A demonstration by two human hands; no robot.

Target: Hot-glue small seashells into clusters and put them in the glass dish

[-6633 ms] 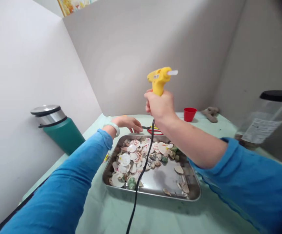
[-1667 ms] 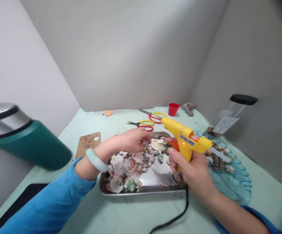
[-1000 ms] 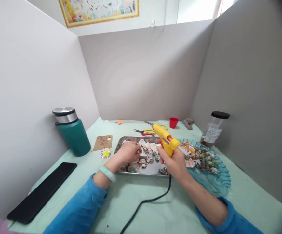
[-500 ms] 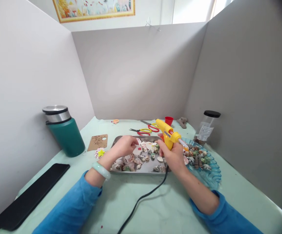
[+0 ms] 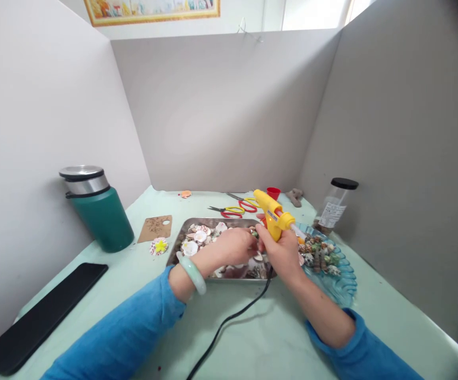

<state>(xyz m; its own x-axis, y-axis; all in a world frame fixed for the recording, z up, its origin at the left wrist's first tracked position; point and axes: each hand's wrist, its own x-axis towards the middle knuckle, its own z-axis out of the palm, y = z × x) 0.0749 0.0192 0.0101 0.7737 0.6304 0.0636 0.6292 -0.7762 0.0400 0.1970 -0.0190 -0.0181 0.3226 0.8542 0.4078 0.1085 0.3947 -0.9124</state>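
Note:
My right hand (image 5: 283, 255) is wrapped round the handle of a yellow hot glue gun (image 5: 273, 215) with a clear glue stick out of its back end. From the gun a black cord (image 5: 229, 320) runs down toward me. My left hand (image 5: 237, 246), with a pale green bangle (image 5: 192, 274) on its wrist, reaches over a metal tray (image 5: 174, 254) of seashells (image 5: 200, 236). Its fingertips are bent close to my right hand, and what they hold, if anything, is hidden.
Beyond the tray lie two pairs of scissors (image 5: 232, 212) and a red cup (image 5: 273, 193). A blue glass plate (image 5: 345, 285) of small shells and a black-lidded jar (image 5: 334, 207) are right. On the left are a green bottle (image 5: 104, 219), brown card (image 5: 155, 229), shell flower (image 5: 159, 246) and black pad (image 5: 50, 316).
My left hand has moved right across the tray, from its middle to beside my right hand, uncovering shells on the left. My right hand keeps the glue gun in nearly the same spot.

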